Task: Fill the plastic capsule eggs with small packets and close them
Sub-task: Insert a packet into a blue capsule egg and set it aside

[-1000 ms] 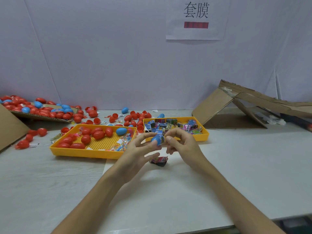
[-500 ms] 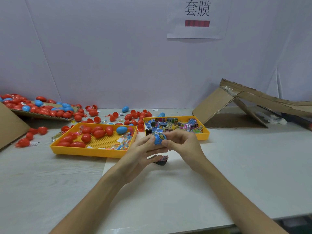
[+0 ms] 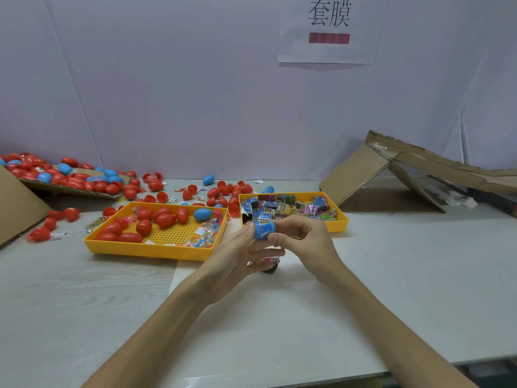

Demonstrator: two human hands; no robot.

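Observation:
Both hands meet above the table's middle around a blue capsule egg half [image 3: 264, 230] with a blue printed packet showing in its opening. My left hand [image 3: 237, 254] holds the egg from the left, thumb and fingers on it. My right hand [image 3: 303, 238] pinches it from the right with curled fingers. Below the hands a pink and black packet [image 3: 268, 263] lies on the white sheet. A yellow tray [image 3: 156, 249] to the left holds red and blue eggs and clear packets. A second yellow tray [image 3: 340, 222] behind the hands holds several printed packets.
Loose red and blue eggs [image 3: 131, 189] and halves are scattered at the back left, some on a cardboard sheet [image 3: 70, 189]. A brown cardboard flap [image 3: 16, 208] stands at the far left. A collapsed cardboard box [image 3: 397, 175] lies at the right. A white wall with a paper sign [image 3: 328, 29] is behind.
The hands have shifted slightly while staying together on the blue egg. The egg has turned, and the packet now shows more in its opening.

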